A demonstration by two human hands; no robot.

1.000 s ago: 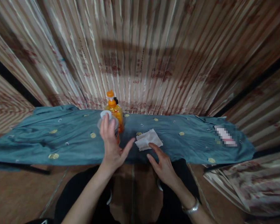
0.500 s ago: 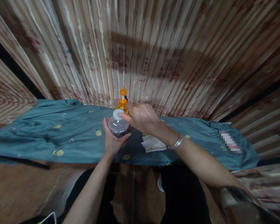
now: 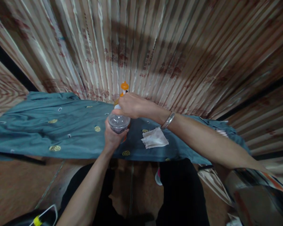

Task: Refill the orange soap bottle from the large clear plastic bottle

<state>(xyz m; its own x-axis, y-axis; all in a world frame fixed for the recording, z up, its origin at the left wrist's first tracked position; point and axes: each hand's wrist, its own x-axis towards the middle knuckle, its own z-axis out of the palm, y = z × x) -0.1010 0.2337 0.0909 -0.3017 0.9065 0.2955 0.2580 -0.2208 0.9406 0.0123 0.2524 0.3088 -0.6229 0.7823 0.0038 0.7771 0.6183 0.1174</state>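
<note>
My left hand (image 3: 112,139) is wrapped round a clear plastic bottle (image 3: 119,123), holding it up over the blue-green cloth (image 3: 61,128). My right hand (image 3: 129,105) is closed over the bottle's white cap (image 3: 117,107) from above, with a metal bracelet on that wrist. Directly behind the bottle stands an orange pump bottle (image 3: 124,86), mostly hidden by my hands. A crumpled white tissue (image 3: 154,138) lies on the cloth just right of my hands.
The cloth with gold round marks covers a low table along a striped curtain (image 3: 155,47). My dark-trousered legs (image 3: 181,191) are below the table edge. A patterned fabric thing (image 3: 250,188) sits at lower right, and a wooden floor (image 3: 19,182) shows at left.
My right hand left the tissue, reached across and closed over the bottle's cap. My left hand lifted the clear bottle slightly toward me. The view tilted.
</note>
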